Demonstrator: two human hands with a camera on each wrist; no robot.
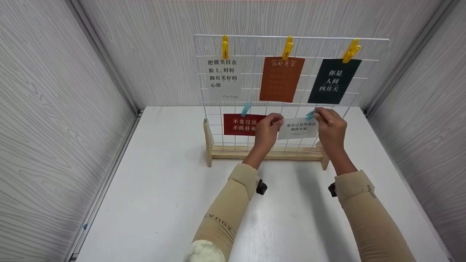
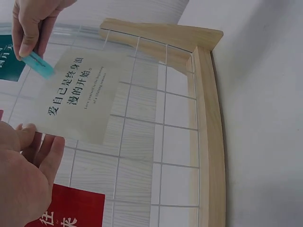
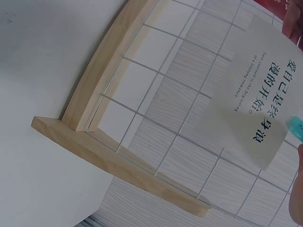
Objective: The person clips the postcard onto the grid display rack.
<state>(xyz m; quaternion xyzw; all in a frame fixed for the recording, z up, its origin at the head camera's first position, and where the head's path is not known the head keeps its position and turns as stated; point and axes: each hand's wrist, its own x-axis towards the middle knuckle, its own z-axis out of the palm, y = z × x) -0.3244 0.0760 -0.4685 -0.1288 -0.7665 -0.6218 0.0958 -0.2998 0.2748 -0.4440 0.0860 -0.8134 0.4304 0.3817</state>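
Observation:
A white card with dark lettering (image 1: 296,134) lies against the lower right of a white wire grid (image 1: 240,142). My left hand (image 1: 267,133) pinches the card's upper left corner between thumb and fingers. In the left wrist view, the fingertips of my right hand (image 2: 37,21) pinch a light blue clip (image 2: 41,66), whose tip is at the card's top edge. The right wrist view shows the same card (image 3: 258,90) with the clip (image 3: 296,127) overlapping its edge. To its left hangs a red card (image 1: 238,124) under another blue clip (image 1: 246,109), partly hidden by my left hand.
Above, yellow clips hold a white card (image 1: 224,80), an orange card (image 1: 281,80) and a dark green card (image 1: 335,82) on the grid. A wooden stand (image 1: 233,154) bears the grid on a white table (image 1: 164,203). Wood-patterned panels (image 1: 156,58) surround it.

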